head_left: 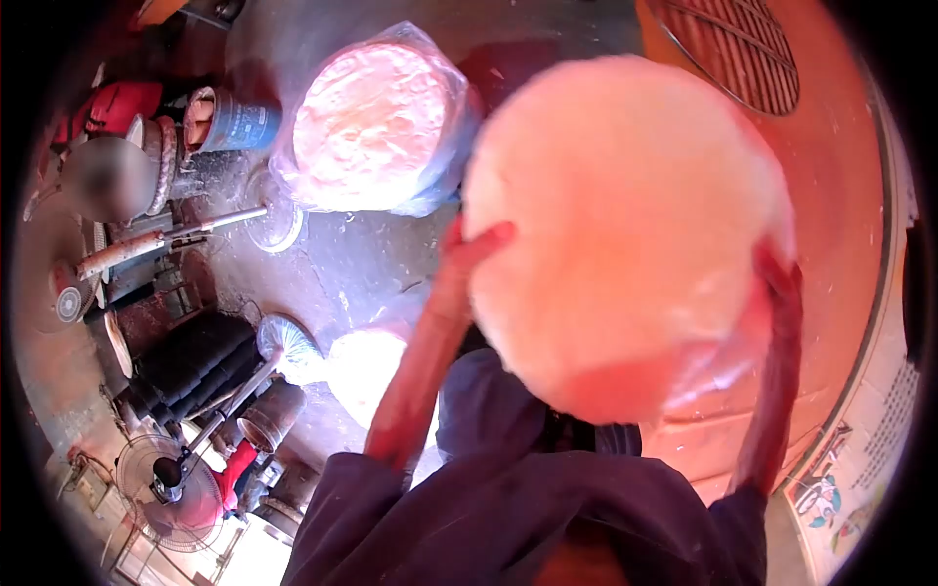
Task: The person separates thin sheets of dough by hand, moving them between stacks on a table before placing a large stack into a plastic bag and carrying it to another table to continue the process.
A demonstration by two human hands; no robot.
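I see a bag (440,181) at 11 o'clock holding a pale round mass (367,127), and a bucket (244,125) at 10, contents (202,119) unclear to me. At 2 o'clock my left hand (467,256) and right hand (782,278) grasp a disc (625,225) by opposite edges, thumbs over its face, other fingers hidden.

Worn by the person: a loose, dark navy-purple cloth top (528,508), softly creased, its wide sleeves (340,493) leaving the forearms (430,361) uncovered; dark cloth legwear (489,402); left hand (469,252) and right hand (781,281) bare.
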